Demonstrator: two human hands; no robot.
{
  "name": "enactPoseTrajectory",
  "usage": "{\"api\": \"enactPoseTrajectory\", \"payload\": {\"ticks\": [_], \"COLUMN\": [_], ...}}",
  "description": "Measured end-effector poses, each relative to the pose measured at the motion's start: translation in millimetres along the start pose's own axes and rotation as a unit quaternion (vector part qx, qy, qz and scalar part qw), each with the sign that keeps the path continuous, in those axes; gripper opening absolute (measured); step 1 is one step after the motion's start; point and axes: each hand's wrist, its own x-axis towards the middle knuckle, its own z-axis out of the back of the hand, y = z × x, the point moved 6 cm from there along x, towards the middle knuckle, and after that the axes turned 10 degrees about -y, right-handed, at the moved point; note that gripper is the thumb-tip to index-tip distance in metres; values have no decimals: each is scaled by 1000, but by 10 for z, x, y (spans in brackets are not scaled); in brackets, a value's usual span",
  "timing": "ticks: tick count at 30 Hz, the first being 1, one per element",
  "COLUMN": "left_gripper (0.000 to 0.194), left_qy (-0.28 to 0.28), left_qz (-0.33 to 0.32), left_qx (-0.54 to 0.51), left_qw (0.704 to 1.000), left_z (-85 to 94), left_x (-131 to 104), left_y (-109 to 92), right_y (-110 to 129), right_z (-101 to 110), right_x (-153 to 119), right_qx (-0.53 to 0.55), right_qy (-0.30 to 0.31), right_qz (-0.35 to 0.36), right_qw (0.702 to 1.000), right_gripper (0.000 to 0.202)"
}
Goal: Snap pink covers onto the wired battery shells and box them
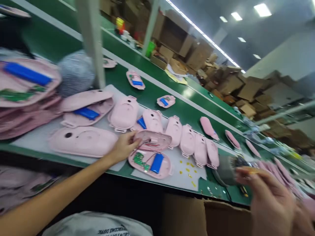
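Note:
Near the table's front edge, my left hand [125,146] pinches the left end of a pink shell half [159,140], tilted up. Below it lies the matching half [163,157], holding a blue battery [157,163] and a green circuit board [140,160], with wires between. At the right my right hand [268,190] is raised, blurred, thumb and fingers together around something small and yellowish that I cannot make out. Small yellow pieces [188,169] lie scattered on the white sheet [172,177] between the hands.
Several closed pink shells [174,131] line the sheet behind. Stacked open shells [27,108] stand at the left beside a grey bundle [76,70]. More shells [136,79] lie on the green belt [152,88]. A cardboard box [204,213] sits below the table edge; a post [91,39] rises behind.

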Motion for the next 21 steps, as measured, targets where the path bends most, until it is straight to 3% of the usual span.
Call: {"api": "enactPoseTrajectory", "payload": {"ticks": [1, 3, 5, 6, 8, 10, 13, 21], "left_gripper": [32, 31, 31, 30, 26, 23, 23, 23], "left_qy": [4, 12, 24, 31, 36, 27, 12, -1], "left_qz": [9, 30, 42, 42, 36, 32, 34, 28], "left_qx": [-38, -102, -150, -169, -195, -208, -213, -182], "left_qw": [999, 994, 988, 984, 979, 977, 976, 983], "left_z": [-14, -30, -48, -58, -73, -75, -85, -99], "left_x": [2, -6, -34, -49, -68, -68, -52, -51], "left_y": [8, 41, 57, 57, 64, 100, 187, 240], "right_y": [233, 613, 836, 879, 860, 795, 741, 705], "right_z": [-408, -1269, -1975, -2253, -2639, -2804, -2821, -2831], "right_x": [-93, -380, -613, -690, -780, -812, -842, -893], "right_qx": [-7, -15, -37, -62, -127, -173, -193, -232], "right_qy": [110, 306, 377, 384, 382, 367, 351, 343], "right_qz": [65, 188, 302, 351, 424, 465, 496, 491], "right_qw": [992, 933, 875, 852, 811, 787, 770, 767], "right_gripper": [20, 20, 23, 24, 24, 25, 25, 24]}}
